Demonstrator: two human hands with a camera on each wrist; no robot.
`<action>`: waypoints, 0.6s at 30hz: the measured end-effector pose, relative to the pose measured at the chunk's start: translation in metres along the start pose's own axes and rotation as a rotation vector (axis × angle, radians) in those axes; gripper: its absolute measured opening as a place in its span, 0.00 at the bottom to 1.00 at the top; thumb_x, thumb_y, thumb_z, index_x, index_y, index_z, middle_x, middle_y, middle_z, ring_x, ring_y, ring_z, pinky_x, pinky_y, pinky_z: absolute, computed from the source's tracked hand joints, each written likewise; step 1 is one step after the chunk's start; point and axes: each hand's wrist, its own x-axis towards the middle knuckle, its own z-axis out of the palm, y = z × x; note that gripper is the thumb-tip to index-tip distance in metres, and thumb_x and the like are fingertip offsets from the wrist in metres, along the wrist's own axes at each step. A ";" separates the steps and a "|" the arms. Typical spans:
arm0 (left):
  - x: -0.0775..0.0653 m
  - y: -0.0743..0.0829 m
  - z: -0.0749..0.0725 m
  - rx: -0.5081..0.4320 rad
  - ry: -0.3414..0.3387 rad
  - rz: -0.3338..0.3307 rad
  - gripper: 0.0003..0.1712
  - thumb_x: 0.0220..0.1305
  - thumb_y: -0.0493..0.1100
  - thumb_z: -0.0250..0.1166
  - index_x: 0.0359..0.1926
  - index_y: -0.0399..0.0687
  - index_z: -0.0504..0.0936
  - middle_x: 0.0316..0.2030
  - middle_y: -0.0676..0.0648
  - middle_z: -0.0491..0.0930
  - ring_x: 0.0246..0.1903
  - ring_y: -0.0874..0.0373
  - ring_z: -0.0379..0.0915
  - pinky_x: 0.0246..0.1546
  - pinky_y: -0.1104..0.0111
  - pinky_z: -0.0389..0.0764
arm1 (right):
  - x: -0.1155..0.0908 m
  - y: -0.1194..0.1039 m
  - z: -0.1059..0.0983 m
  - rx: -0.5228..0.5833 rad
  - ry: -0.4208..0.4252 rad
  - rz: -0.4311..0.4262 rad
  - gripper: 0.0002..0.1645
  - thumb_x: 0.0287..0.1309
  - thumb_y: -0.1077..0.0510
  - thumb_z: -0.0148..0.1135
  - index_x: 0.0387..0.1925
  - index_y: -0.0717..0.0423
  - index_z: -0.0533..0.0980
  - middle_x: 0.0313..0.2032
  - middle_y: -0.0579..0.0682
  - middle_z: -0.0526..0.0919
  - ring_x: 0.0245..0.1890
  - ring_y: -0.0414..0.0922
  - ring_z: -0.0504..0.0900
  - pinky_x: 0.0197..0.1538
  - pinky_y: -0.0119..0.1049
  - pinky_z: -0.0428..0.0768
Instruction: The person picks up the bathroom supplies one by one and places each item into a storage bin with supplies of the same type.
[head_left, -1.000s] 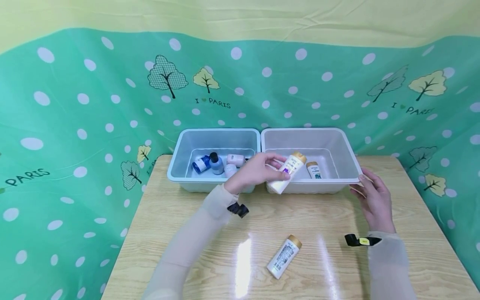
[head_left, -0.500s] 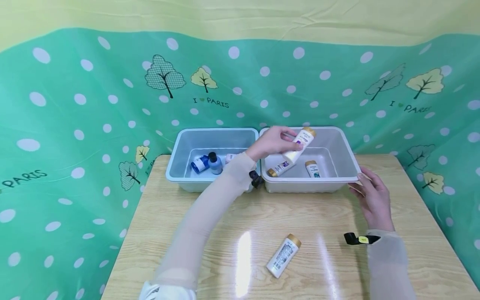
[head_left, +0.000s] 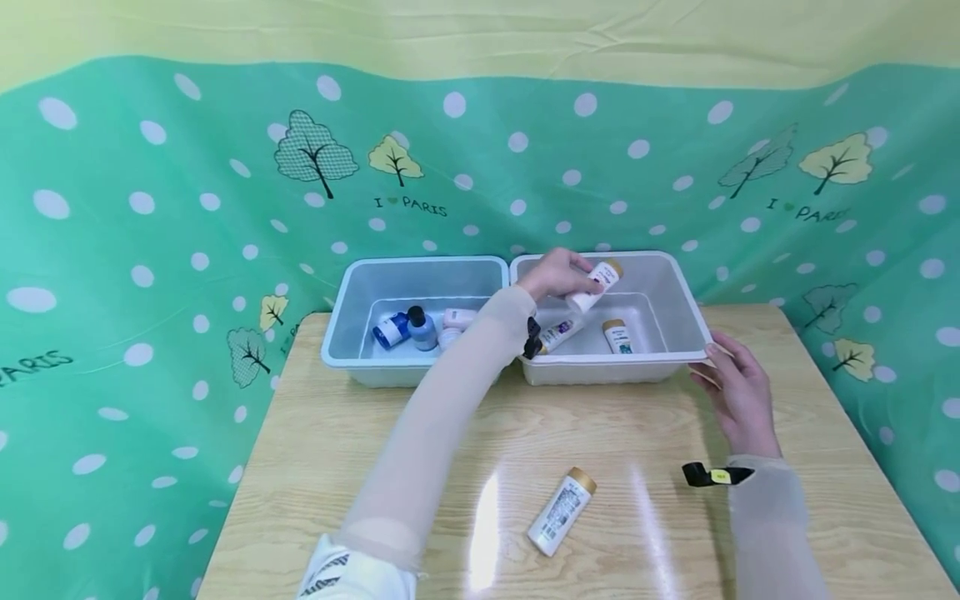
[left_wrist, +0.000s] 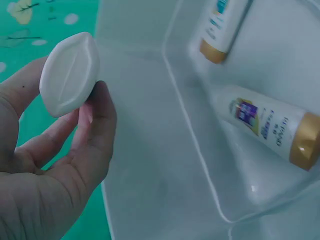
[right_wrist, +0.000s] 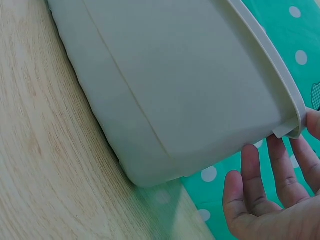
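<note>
My left hand (head_left: 558, 273) pinches a white shampoo bottle (head_left: 595, 287) with a gold cap, tilted over the back of the white bin (head_left: 600, 359). Its pale oval base (left_wrist: 70, 75) faces the left wrist camera. Lower in that bin lie two similar gold-capped bottles: one with a purple label (left_wrist: 270, 125) and one with a green label (head_left: 618, 337). At the bin's front right corner, my right hand (head_left: 738, 387) holds the rim, thumb on top and fingertips (right_wrist: 250, 155) beneath. Another gold-capped bottle (head_left: 561, 512) lies on the table before me, printed back upward.
A bluish bin (head_left: 420, 363) stands against the white one on the left. Inside are a dark blue bottle (head_left: 392, 330), a blue bottle with a black cap (head_left: 422, 330) and a pink bottle (head_left: 459, 318). A green dotted curtain (head_left: 187, 250) hangs behind the wooden table (head_left: 360, 433).
My left hand has carried its bottle from the white bin's front edge to its back part, uncovering the purple-labelled bottle inside. My right hand stays at the rim.
</note>
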 end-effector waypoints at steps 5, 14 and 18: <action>0.004 -0.008 -0.002 0.004 -0.050 -0.022 0.23 0.61 0.38 0.72 0.56 0.37 0.81 0.45 0.43 0.82 0.36 0.55 0.81 0.35 0.70 0.83 | 0.000 0.000 0.001 0.009 -0.004 0.008 0.31 0.63 0.56 0.69 0.66 0.53 0.73 0.54 0.47 0.78 0.44 0.46 0.84 0.46 0.35 0.84; 0.005 -0.008 -0.007 -0.091 -0.043 -0.017 0.21 0.62 0.33 0.69 0.57 0.34 0.79 0.46 0.44 0.80 0.41 0.51 0.80 0.44 0.65 0.84 | -0.002 0.000 0.001 0.057 -0.015 0.003 0.31 0.63 0.57 0.69 0.66 0.55 0.73 0.53 0.48 0.78 0.43 0.46 0.85 0.44 0.36 0.85; 0.004 -0.007 -0.007 -0.156 -0.053 -0.034 0.22 0.63 0.33 0.69 0.57 0.34 0.78 0.46 0.44 0.80 0.48 0.47 0.80 0.49 0.60 0.83 | -0.002 0.000 0.001 0.048 0.001 0.010 0.31 0.63 0.57 0.69 0.66 0.54 0.73 0.54 0.48 0.78 0.43 0.46 0.85 0.44 0.35 0.84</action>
